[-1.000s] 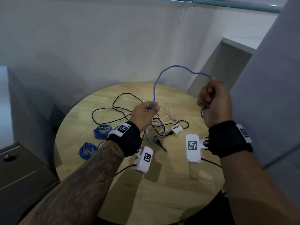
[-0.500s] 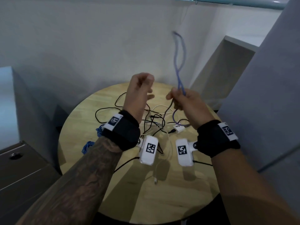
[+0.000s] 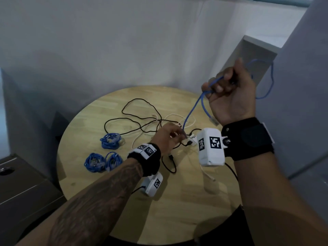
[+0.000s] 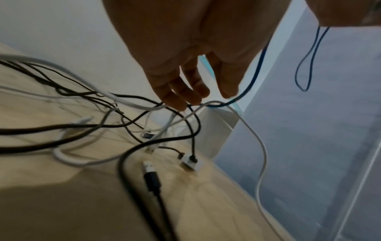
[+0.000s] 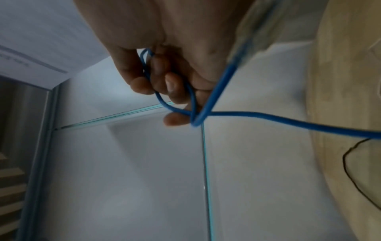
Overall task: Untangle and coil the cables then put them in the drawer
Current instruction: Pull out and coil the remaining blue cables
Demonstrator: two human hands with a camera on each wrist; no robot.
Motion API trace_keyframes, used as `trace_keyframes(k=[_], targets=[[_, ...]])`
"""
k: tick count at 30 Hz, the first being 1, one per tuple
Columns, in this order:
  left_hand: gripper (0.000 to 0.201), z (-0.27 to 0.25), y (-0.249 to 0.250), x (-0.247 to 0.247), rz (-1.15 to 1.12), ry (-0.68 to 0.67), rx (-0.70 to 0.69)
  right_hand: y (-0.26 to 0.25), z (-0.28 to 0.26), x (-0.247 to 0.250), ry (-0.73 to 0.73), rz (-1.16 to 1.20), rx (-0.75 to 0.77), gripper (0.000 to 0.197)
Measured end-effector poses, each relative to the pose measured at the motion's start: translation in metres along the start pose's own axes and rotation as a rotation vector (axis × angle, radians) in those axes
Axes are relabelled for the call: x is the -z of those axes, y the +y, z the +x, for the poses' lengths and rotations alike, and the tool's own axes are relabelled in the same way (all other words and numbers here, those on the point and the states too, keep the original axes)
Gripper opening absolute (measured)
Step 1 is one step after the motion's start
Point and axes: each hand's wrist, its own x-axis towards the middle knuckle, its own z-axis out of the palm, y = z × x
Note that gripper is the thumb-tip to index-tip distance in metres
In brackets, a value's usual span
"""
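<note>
My right hand [image 3: 229, 89] is raised above the table's far right and grips several loops of a blue network cable [image 3: 190, 112]. In the right wrist view the fingers [image 5: 164, 84] curl round the blue cable [image 5: 288, 120]. One end with a clear plug [image 3: 213, 120] hangs below that hand. The cable runs down to my left hand [image 3: 168, 137], which is low over a tangle of black and white cables [image 3: 142, 121]. In the left wrist view its fingers [image 4: 191, 94] hang fairly straight and touch the tangle [image 4: 103, 101], with the blue cable [image 4: 257, 68] passing beside them.
Three coiled blue cable bundles [image 3: 111, 141] lie on the left of the round wooden table [image 3: 177, 201]. A small white adapter [image 4: 190, 163] and a black USB plug [image 4: 151, 174] lie near my left hand. A grey drawer unit [image 3: 21, 183] stands at the left, a grey panel [image 3: 301, 103] at the right.
My left hand has dropped from chest height down to the tangle. My right hand has moved up and right, carrying the blue loops, which now hang behind it.
</note>
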Motion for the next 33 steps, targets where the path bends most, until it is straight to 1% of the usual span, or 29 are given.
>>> trace_keyframes(k=[1, 2, 3, 5, 6, 7, 8, 9, 10, 11, 12, 13, 14, 15, 18, 20, 21, 23, 24, 26, 27, 28, 29, 31, 33], targets=[[0.019, 0.003, 0.001, 0.001, -0.038, 0.037, -0.014, -0.001, 0.001, 0.002, 0.025, -0.013, 0.020, 0.052], [0.019, 0.006, 0.002, 0.002, -0.073, 0.046, -0.020, -0.002, 0.002, 0.003, 0.048, -0.024, 0.040, 0.053], [0.020, 0.008, 0.003, 0.002, -0.084, 0.010, -0.030, -0.003, 0.003, 0.005, 0.066, -0.016, 0.057, 0.054], [0.024, 0.007, 0.003, -0.004, -0.022, -0.122, -0.074, -0.006, 0.003, 0.007, 0.080, 0.073, 0.079, 0.053], [0.020, 0.004, 0.003, -0.010, 0.005, -0.162, -0.099, -0.006, 0.003, 0.006, 0.080, 0.120, 0.091, 0.053], [0.014, 0.003, 0.004, -0.013, 0.008, -0.165, -0.110, -0.008, 0.003, 0.006, 0.083, 0.151, 0.103, 0.052], [0.009, 0.003, 0.004, -0.015, 0.000, -0.136, -0.118, -0.010, 0.004, 0.007, 0.102, 0.147, 0.111, 0.051], [0.009, 0.004, 0.003, -0.014, -0.016, -0.079, -0.122, -0.012, 0.005, 0.010, 0.132, 0.095, 0.109, 0.051], [0.014, 0.006, 0.002, -0.010, -0.051, -0.009, -0.109, -0.013, 0.007, 0.015, 0.166, -0.025, 0.107, 0.052], [0.018, 0.008, 0.002, -0.005, -0.118, 0.062, -0.083, -0.014, 0.008, 0.021, 0.197, -0.228, 0.117, 0.051], [0.021, 0.011, 0.002, 0.002, -0.199, 0.121, -0.056, -0.012, 0.007, 0.027, 0.208, -0.504, 0.142, 0.048], [0.024, 0.014, 0.004, 0.008, -0.250, 0.160, -0.041, -0.007, 0.005, 0.032, 0.189, -0.793, 0.166, 0.042], [0.025, 0.016, 0.007, 0.013, -0.258, 0.180, -0.041, 0.000, 0.002, 0.036, 0.140, -1.023, 0.185, 0.034], [0.025, 0.018, 0.010, 0.016, -0.234, 0.179, -0.058, 0.009, 0.001, 0.040, 0.077, -1.169, 0.192, 0.027], [0.025, 0.019, 0.019, 0.022, -0.199, 0.163, -0.141, 0.033, 0.002, 0.047, -0.128, -1.398, 0.122, 0.019], [0.024, 0.019, 0.022, 0.028, -0.247, 0.154, -0.156, 0.042, 0.003, 0.051, -0.185, -1.501, 0.080, 0.028], [0.024, 0.018, 0.025, 0.030, -0.278, 0.135, -0.144, 0.045, 0.004, 0.052, -0.174, -1.553, 0.082, 0.033], [0.025, 0.015, 0.030, 0.033, -0.317, 0.091, -0.117, 0.045, 0.006, 0.051, -0.141, -1.608, 0.109, 0.035], [0.025, 0.014, 0.033, 0.035, -0.322, 0.090, -0.111, 0.045, 0.008, 0.051, -0.137, -1.618, 0.118, 0.029], [0.021, 0.011, 0.035, 0.036, -0.326, 0.118, -0.106, 0.042, 0.010, 0.047, -0.133, -1.664, 0.139, 0.006], [0.018, 0.010, 0.035, 0.035, -0.343, 0.120, -0.099, 0.041, 0.010, 0.046, -0.128, -1.673, 0.173, 0.006], [0.015, 0.008, 0.033, 0.034, -0.343, 0.108, -0.094, 0.041, 0.011, 0.047, -0.126, -1.652, 0.223, 0.012], [0.016, 0.008, 0.029, 0.031, -0.319, 0.091, -0.091, 0.040, 0.010, 0.044, -0.115, -1.599, 0.273, 0.013], [0.019, 0.007, 0.018, 0.023, -0.238, 0.045, -0.066, 0.038, 0.007, 0.037, -0.104, -1.496, 0.373, 0.012], [0.016, 0.005, 0.009, 0.016, -0.200, 0.009, -0.021, 0.035, 0.006, 0.030, -0.077, -1.417, 0.428, 0.010]])
